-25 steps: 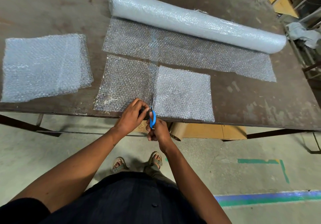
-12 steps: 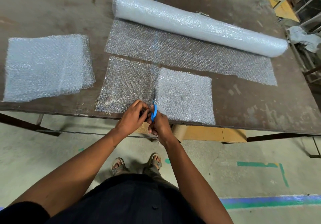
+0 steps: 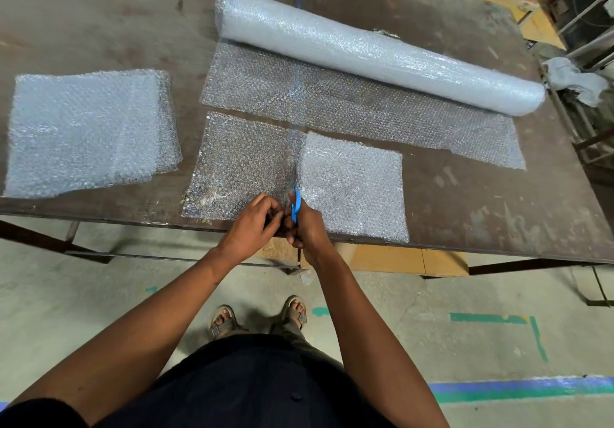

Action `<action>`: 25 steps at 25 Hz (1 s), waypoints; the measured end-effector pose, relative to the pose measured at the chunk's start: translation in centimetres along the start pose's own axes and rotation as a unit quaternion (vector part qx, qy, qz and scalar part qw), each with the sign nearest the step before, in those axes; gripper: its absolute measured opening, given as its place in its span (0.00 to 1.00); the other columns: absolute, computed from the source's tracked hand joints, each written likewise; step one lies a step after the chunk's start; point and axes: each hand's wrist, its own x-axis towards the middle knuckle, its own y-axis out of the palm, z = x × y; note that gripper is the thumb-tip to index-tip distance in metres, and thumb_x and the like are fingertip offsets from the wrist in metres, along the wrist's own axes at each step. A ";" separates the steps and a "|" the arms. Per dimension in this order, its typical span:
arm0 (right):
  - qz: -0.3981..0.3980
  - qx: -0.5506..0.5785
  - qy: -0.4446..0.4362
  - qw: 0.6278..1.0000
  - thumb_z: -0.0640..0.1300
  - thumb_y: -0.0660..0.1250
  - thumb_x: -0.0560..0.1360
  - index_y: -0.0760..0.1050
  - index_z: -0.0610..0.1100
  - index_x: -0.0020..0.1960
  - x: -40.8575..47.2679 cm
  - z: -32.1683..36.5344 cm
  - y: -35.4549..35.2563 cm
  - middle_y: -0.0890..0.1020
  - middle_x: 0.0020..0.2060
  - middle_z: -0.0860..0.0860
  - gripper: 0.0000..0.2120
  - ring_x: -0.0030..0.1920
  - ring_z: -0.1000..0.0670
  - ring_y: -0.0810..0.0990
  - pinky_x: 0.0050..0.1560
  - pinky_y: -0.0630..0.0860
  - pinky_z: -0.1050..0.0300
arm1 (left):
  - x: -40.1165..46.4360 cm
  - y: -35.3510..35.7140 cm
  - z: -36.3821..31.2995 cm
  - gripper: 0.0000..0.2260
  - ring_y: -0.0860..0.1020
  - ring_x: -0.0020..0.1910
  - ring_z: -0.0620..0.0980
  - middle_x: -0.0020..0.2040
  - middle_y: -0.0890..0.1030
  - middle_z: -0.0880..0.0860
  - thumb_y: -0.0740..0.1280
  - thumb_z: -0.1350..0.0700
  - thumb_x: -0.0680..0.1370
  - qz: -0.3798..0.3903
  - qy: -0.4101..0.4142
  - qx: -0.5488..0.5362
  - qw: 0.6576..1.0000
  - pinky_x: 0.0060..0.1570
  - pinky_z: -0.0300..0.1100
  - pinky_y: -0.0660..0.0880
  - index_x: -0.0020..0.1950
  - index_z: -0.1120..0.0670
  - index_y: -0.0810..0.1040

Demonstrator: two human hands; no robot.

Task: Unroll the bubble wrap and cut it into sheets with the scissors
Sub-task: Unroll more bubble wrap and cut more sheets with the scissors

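Soft, even indoor light, glare glinting off the bubble wrap roll [image 3: 375,49], wide-angle bending at the edges, slightly blurred corners.

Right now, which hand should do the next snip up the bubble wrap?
The right hand, probably. It already holds the blue scissors at the near edge of the strip, pointed along the cut line. The left hand is pinching the wrap beside the blades, steadying it.

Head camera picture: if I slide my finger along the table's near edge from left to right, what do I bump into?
Stack of cut sheets → single clear sheet → left hand → blue scissors in the right hand → whiter doubled piece → bare table.
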 end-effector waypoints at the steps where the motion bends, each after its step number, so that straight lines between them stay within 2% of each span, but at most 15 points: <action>1: 0.003 0.000 -0.002 1.000 0.65 0.64 0.83 0.77 0.43 0.43 0.1 0.1 0.0 0.76 0.31 0.48 0.25 0.24 0.50 0.70 0.24 0.57 0.59 | 0.0 0.0 0.0 0.03 0.74 0.45 0.49 0.50 0.74 0.51 0.69 0.60 0.83 0.001 -0.003 -0.001 1.000 0.45 0.44 0.71 0.53 0.58 0.76; 5: 0.007 -0.016 -0.009 1.000 0.63 0.63 0.84 0.77 0.42 0.44 0.3 0.7 0.1 0.77 0.31 0.47 0.25 0.23 0.50 0.71 0.24 0.59 0.59 | 0.1 -0.2 0.0 0.03 0.75 0.45 0.49 0.50 0.74 0.51 0.69 0.60 0.83 0.016 -0.021 -0.002 1.000 0.44 0.46 0.72 0.53 0.57 0.76; 9: 0.017 -0.011 -0.008 1.000 0.66 0.61 0.83 0.78 0.41 0.46 0.3 1.5 0.5 0.78 0.33 0.45 0.27 0.25 0.49 0.73 0.23 0.61 0.59 | 0.2 -0.5 -0.1 0.03 0.74 0.46 0.49 0.50 0.74 0.51 0.69 0.62 0.82 0.022 -0.031 0.003 0.999 0.45 0.44 0.68 0.53 0.59 0.76; 14: 0.004 -0.007 -0.004 1.000 0.69 0.62 0.82 0.77 0.43 0.43 0.5 2.2 0.7 0.78 0.32 0.47 0.29 0.25 0.51 0.72 0.24 0.63 0.59 | 0.3 -0.5 0.0 0.03 0.76 0.47 0.50 0.51 0.74 0.52 0.68 0.61 0.83 0.028 -0.052 -0.008 0.998 0.45 0.46 0.71 0.54 0.58 0.76; 18: 0.003 -0.012 0.009 1.000 0.70 0.62 0.80 0.78 0.45 0.44 0.6 2.1 0.5 0.77 0.32 0.48 0.28 0.26 0.52 0.71 0.24 0.64 0.60 | 0.5 -0.9 -0.3 0.02 0.75 0.45 0.48 0.50 0.75 0.51 0.68 0.60 0.83 0.014 -0.066 -0.027 0.997 0.43 0.40 0.66 0.53 0.57 0.76; 23: 0.019 -0.008 -0.001 1.000 0.71 0.60 0.81 0.78 0.44 0.44 0.8 1.6 0.5 0.78 0.32 0.48 0.30 0.25 0.51 0.72 0.23 0.63 0.60 | 0.6 -1.1 -0.2 0.02 0.74 0.45 0.45 0.49 0.74 0.48 0.68 0.59 0.83 0.005 -0.086 -0.056 0.995 0.44 0.32 0.68 0.53 0.55 0.75; 25: 0.019 -0.014 0.000 1.000 0.70 0.61 0.81 0.78 0.44 0.45 1.0 1.9 0.6 0.78 0.33 0.48 0.30 0.25 0.51 0.72 0.22 0.63 0.62 | 0.6 -1.2 -0.2 0.03 0.75 0.45 0.44 0.48 0.74 0.47 0.68 0.59 0.83 0.009 -0.090 -0.061 0.994 0.45 0.34 0.69 0.52 0.53 0.75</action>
